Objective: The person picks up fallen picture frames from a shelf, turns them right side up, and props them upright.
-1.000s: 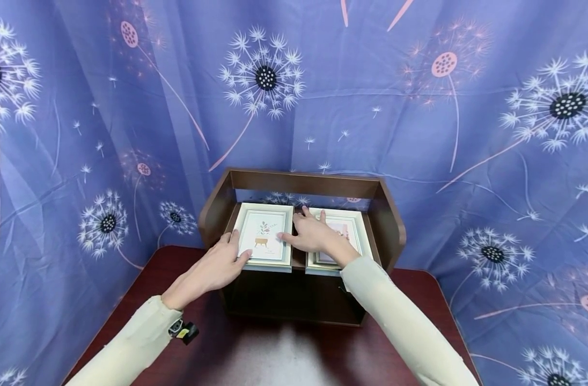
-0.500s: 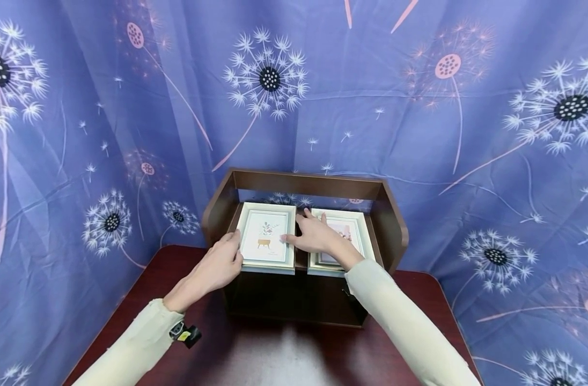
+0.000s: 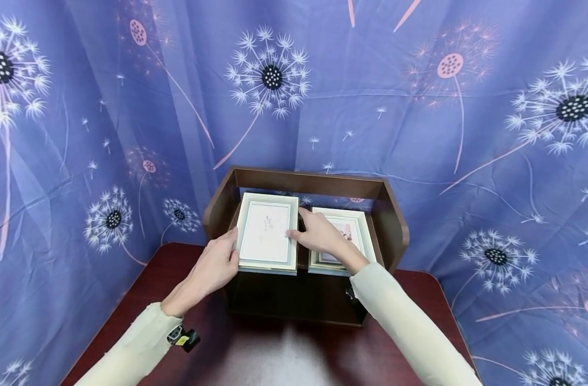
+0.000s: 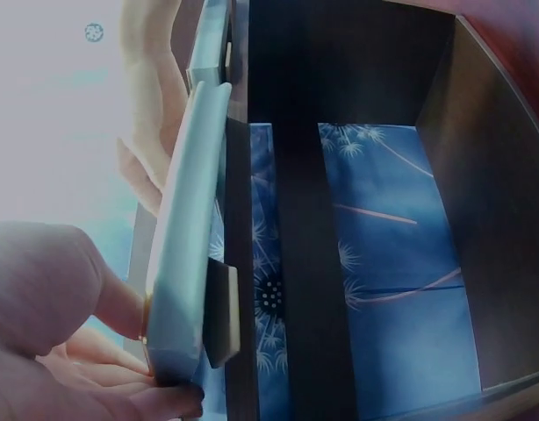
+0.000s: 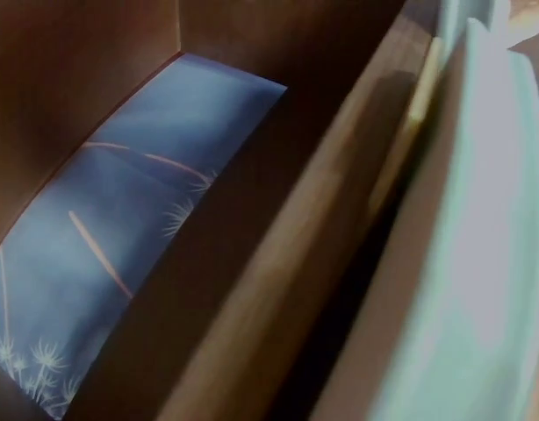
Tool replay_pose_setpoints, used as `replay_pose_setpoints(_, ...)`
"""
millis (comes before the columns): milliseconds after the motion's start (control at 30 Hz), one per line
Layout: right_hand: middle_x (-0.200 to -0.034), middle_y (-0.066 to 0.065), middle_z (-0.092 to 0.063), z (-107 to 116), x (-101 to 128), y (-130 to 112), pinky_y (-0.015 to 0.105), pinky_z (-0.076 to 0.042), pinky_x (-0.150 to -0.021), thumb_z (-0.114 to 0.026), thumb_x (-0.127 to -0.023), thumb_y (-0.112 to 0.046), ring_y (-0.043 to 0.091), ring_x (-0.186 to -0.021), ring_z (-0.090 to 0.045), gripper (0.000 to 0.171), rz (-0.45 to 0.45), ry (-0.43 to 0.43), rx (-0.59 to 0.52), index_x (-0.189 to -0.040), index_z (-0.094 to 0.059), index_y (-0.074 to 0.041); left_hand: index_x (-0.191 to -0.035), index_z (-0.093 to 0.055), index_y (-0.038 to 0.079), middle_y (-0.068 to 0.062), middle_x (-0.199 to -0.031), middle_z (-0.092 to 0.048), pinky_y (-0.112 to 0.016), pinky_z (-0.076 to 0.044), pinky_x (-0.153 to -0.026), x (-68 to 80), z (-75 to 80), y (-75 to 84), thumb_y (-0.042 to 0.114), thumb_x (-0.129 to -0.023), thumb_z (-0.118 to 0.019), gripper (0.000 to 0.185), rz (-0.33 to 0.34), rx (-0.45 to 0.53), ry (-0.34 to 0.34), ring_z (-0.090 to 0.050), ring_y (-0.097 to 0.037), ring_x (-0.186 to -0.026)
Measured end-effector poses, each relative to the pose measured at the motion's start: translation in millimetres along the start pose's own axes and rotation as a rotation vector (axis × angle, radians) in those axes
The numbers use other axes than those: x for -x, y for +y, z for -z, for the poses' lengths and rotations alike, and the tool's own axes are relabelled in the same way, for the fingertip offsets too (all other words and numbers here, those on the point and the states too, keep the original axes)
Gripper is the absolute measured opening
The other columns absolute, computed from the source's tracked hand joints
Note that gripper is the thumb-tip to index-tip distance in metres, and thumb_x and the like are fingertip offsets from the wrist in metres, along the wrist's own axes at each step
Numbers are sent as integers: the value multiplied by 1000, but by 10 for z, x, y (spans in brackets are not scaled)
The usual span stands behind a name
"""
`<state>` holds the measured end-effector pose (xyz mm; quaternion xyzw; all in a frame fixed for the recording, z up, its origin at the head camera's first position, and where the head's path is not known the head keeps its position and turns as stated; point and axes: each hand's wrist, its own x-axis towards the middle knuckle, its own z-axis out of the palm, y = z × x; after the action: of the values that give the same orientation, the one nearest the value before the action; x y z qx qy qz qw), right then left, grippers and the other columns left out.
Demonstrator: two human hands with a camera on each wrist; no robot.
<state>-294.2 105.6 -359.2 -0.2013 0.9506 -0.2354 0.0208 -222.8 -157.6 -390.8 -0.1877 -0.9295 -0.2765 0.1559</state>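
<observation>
On the brown shelf (image 3: 395, 228) lie two cream picture frames face up. My left hand (image 3: 211, 271) grips the lower left edge of the left picture frame (image 3: 267, 230), thumb on top and fingers underneath in the left wrist view. At that frame's right edge, my right hand (image 3: 319, 233) holds it with the thumb over the rim. A gap shows under the held frame (image 4: 186, 246) in the left wrist view, with its dark back stand (image 4: 222, 311) poking out below. The right picture frame (image 3: 366, 241) stays on the shelf, partly covered by my right hand and wrist.
The shelf unit stands on a dark red table (image 3: 178, 279), with an open lower compartment (image 3: 274, 300) in front. Raised side panels and a back rail (image 3: 308, 181) surround the upper shelf. A blue dandelion-print curtain (image 3: 352, 118) hangs close behind and on both sides.
The left picture frame has come up off the shelf, and glare now washes over its picture. My left thumb has drawn in to its edge. The right picture frame has not moved.
</observation>
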Motion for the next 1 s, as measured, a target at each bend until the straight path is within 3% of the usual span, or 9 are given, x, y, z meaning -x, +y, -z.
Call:
replay_pose_setpoints(100,-150,25,-60,33,19,-10,52,-50,-115,-65,-103,-35,38,-137,-61,75,19,68,-62,-160,-36,4,-132,-63,-4,-21,-121,-74,-47,-59,-79,5,-1,18,-6,-94,-59,39,-5,27,38,-74,-32,-101)
replay_pose_setpoints(267,-145,22,-65,96,36,-37,47,-59,-105,-66,-103,-27,33,-124,-71,67,30,168,-183,-158,-42,2,-151,-51,-7,-25,-149,-60,-53,-60,-96,14,1,66,-4,-95,-63,57,12,59,70,-68,-40,-124)
replay_pose_setpoints(400,-153,24,-56,161,57,-68,47,-60,-103,-65,-103,-24,35,-124,-71,62,9,233,-248,-157,-45,-1,-153,-47,-8,-27,-152,-55,-54,-59,-98,5,2,104,-3,-96,-64,60,29,89,100,-66,-41,-127)
replay_pose_setpoints(833,-145,23,-64,228,57,-72,45,-65,-88,-69,-101,-14,35,-114,-76,50,39,364,-404,-147,-55,-5,-154,-49,-3,-24,-151,-58,-54,-59,-99,-94,-53,122,-5,-93,-66,63,15,124,217,-64,-41,-130)
replay_pose_setpoints(933,-147,22,-63,247,62,-72,45,-65,-88,-70,-100,-13,35,-115,-76,51,53,391,-439,-148,-55,-7,-153,-49,-5,-25,-149,-59,-54,-61,-93,-132,-73,124,-6,-93,-66,62,2,118,251,-68,-43,-122)
replay_pose_setpoints(1000,-147,21,-63,257,66,-69,46,-64,-91,-71,-99,-12,35,-116,-75,54,65,408,-456,-150,-53,-8,-152,-49,-7,-27,-129,-71,-43,-62,-75,-154,-93,124,-6,-94,-66,61,-4,115,273,-76,-34,-90)
